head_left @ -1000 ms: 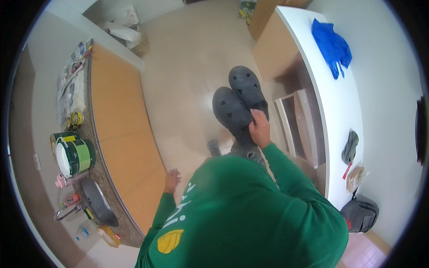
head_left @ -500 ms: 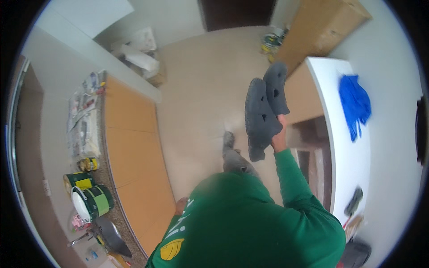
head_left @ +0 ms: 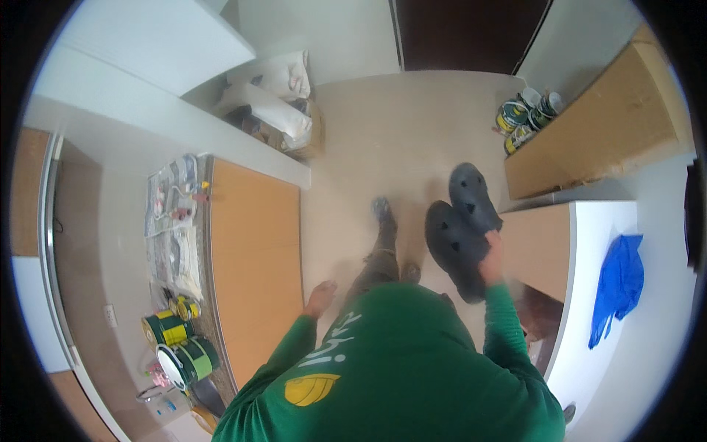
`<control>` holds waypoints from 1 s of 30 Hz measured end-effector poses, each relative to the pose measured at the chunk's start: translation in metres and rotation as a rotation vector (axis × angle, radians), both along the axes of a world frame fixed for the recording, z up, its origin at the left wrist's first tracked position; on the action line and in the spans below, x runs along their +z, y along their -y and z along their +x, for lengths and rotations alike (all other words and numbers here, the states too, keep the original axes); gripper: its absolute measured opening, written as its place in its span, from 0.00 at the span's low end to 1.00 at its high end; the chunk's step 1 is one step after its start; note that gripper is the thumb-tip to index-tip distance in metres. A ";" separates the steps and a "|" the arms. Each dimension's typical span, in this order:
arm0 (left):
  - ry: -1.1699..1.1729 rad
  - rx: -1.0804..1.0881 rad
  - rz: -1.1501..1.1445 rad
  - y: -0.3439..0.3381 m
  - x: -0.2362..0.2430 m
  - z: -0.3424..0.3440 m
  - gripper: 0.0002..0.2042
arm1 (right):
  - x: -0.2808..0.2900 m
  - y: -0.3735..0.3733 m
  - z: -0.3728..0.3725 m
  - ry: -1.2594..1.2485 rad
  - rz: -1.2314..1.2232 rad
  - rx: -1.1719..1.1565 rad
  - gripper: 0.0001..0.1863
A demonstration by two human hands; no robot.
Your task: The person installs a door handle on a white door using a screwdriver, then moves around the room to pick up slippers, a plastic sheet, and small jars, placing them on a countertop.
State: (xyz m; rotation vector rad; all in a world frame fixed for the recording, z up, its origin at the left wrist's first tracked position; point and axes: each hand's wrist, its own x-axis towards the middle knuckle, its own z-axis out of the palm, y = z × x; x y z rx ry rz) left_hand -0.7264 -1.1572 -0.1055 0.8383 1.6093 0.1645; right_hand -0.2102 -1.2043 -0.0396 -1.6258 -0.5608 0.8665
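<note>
A pair of dark grey rubber clogs with triangular holes, one clog [head_left: 451, 239] lower and nearer, the other [head_left: 471, 193] above it, hangs from my right hand [head_left: 492, 256], whose fingers are closed on them. Beside the clogs stands a low wooden cabinet [head_left: 536, 243] with a white top. My left hand [head_left: 322, 296] hangs at my side, its slightly curled fingers apart and holding nothing, near the orange cabinet doors [head_left: 254, 272]. My legs and feet show below me, mid-stride on the beige floor.
Paint cans [head_left: 515, 118] and a tall cardboard box [head_left: 596, 114] stand ahead right. A dark door [head_left: 471, 33] is at the back, white sacks [head_left: 283, 110] ahead left. The left counter carries buckets [head_left: 191, 361] and tools. A blue bag [head_left: 615, 287] lies on the white top.
I have moved forward, so the door, box and cans show more fully. The clogs in my right hand have shifted right and turned. One foot now reaches farther forward.
</note>
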 end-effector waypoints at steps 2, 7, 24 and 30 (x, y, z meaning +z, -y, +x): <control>0.069 -0.223 0.010 -0.047 -0.007 0.021 0.22 | -0.029 -0.026 0.017 -0.546 0.125 -0.292 0.21; 0.338 -0.592 0.193 -0.175 -0.001 0.119 0.30 | -0.017 -0.057 0.078 0.422 -0.201 0.052 0.28; 0.311 -1.028 0.058 -0.492 -0.006 0.268 0.27 | 0.022 -0.355 0.223 0.141 -0.179 0.155 0.22; 0.057 -1.040 -0.097 -0.607 0.010 0.325 0.28 | 0.036 -0.492 0.256 0.591 -0.151 0.152 0.24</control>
